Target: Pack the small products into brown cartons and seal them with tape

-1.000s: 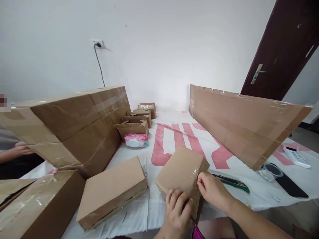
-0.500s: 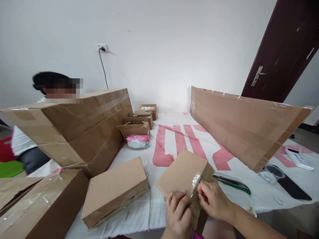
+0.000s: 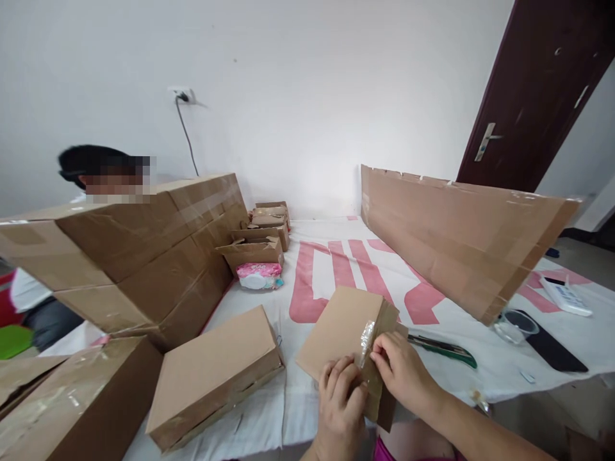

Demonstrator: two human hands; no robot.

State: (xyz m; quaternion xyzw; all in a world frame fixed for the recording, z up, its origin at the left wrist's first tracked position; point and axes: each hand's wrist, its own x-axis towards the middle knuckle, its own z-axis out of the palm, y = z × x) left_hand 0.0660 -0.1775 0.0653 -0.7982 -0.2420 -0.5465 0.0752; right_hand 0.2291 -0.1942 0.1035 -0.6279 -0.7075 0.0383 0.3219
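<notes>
A small cardboard box lies tilted at the front edge of the table, close to me. Shiny clear tape runs along its right-hand edge. My left hand presses on the box's near corner, its fingers bent over the top. At the taped edge, my right hand is closed in a pinch, thumb against forefinger, at the tape; the fingertips partly hide what lies between them. A green utility knife rests just beyond my right hand. Left of my hands sits a second closed cardboard box.
Large stacked cartons stand at left, with a person behind them. A cardboard panel rises at right. Small open boxes and a wipes pack line the left. Nearer right are a phone and plastic cup.
The whole view has shifted slightly, so things appear farther left. Both hands stay at the box; the right fingertips are still at its taped edge.
</notes>
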